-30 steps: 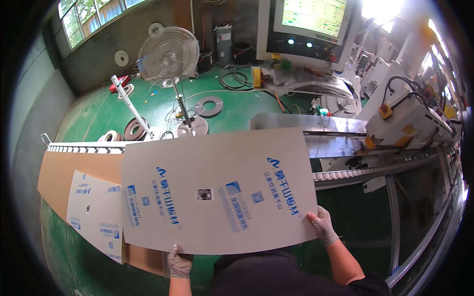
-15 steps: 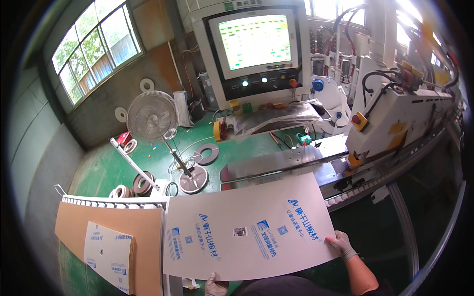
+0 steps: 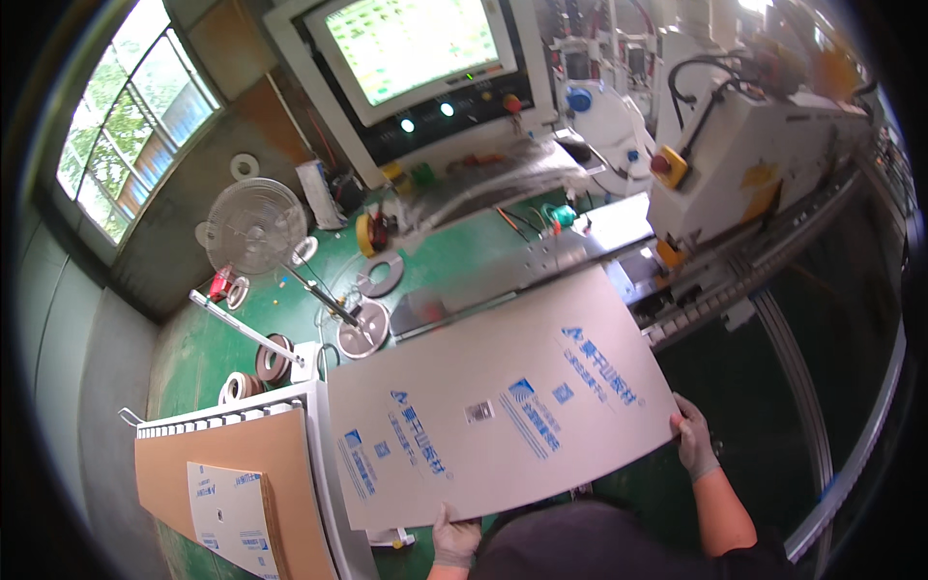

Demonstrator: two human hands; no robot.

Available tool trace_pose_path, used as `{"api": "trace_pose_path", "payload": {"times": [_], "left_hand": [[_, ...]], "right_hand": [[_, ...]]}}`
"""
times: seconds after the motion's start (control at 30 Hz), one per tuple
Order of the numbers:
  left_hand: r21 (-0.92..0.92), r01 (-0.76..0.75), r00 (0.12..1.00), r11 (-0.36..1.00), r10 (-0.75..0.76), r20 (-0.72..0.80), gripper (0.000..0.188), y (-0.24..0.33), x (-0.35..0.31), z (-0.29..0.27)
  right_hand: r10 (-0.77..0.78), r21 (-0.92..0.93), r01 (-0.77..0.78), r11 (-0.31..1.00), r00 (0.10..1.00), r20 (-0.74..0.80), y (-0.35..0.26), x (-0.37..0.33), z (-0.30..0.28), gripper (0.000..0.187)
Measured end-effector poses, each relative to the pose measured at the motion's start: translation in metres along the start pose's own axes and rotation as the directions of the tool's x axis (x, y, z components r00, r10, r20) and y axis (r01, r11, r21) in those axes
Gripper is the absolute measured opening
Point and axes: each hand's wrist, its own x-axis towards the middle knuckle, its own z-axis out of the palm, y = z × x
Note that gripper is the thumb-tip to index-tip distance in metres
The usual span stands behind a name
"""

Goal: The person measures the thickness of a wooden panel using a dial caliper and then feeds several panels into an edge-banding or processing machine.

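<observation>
A large pale board (image 3: 483, 454) with blue print spans the space in front of me, its far edge lying along the machine's metal bed. My left hand (image 3: 454, 538), in a light glove, grips the board's near edge toward its left end. At the board's right edge, my gloved right hand (image 3: 694, 440) is closed round the near corner, thumb on top. The fingers of both hands are partly hidden under the board.
Left of the board stands a roller table (image 3: 324, 425) bearing a brown panel (image 3: 164, 469) and a smaller printed panel (image 3: 227, 512). Beyond are a fan (image 3: 256, 232), rolls of edging tape (image 3: 274, 358) and a control screen (image 3: 411, 43). An edge-banding machine (image 3: 754, 174) fills the right side.
The view has tilted and shifted. Both hands still hold the board, which now sits farther right of the roller table's edge, with a slight turn.
</observation>
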Motion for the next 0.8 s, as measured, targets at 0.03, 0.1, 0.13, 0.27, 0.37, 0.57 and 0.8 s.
{"api": "trace_pose_path", "payload": {"times": [0.03, 0.1, 0.13, 0.27, 0.37, 0.57, 0.8], "left_hand": [[0.02, 0.013, 1.0, 1.0, -0.013, 0.016, 0.048, -0.001, 0.005, -0.002], [0.028, 0.053, 0.998, 0.998, -0.052, -0.045, 0.048, -0.002, 0.013, -0.001], [0.038, 0.068, 0.996, 0.997, -0.066, -0.061, 0.048, -0.002, 0.016, 0.002], [0.051, 0.169, 0.984, 0.984, -0.165, -0.071, 0.046, 0.0, 0.014, 0.02], [0.097, 0.23, 0.973, 0.968, -0.228, -0.022, 0.049, 0.006, 0.005, 0.023], [0.139, -0.175, 0.981, 0.975, 0.185, -0.065, 0.06, 0.109, 0.014, -0.005], [0.593, -0.113, 0.972, 0.797, 0.214, -0.102, 0.05, 0.148, 0.013, -0.03]], "right_hand": [[-0.097, -0.023, 0.096, 0.995, 0.993, -0.074, -0.002, -0.006, 0.011, 0.06], [-0.074, 0.234, 0.119, 0.965, 0.978, -0.193, 0.025, -0.01, 0.007, 0.049], [-0.035, 0.416, 0.13, 0.9, 0.973, -0.228, 0.046, -0.009, 0.0, 0.045], [0.101, 0.664, 0.221, 0.714, 0.906, -0.41, 0.066, 0.007, 0.013, 0.03], [0.182, 0.687, 0.251, 0.682, 0.851, -0.492, 0.055, 0.02, 0.018, 0.019], [0.139, 0.56, 0.268, 0.784, 0.804, -0.579, 0.057, 0.032, 0.012, 0.014], [0.141, 0.43, 0.228, 0.874, 0.727, -0.672, 0.037, 0.046, 0.027, 0.012]]}}
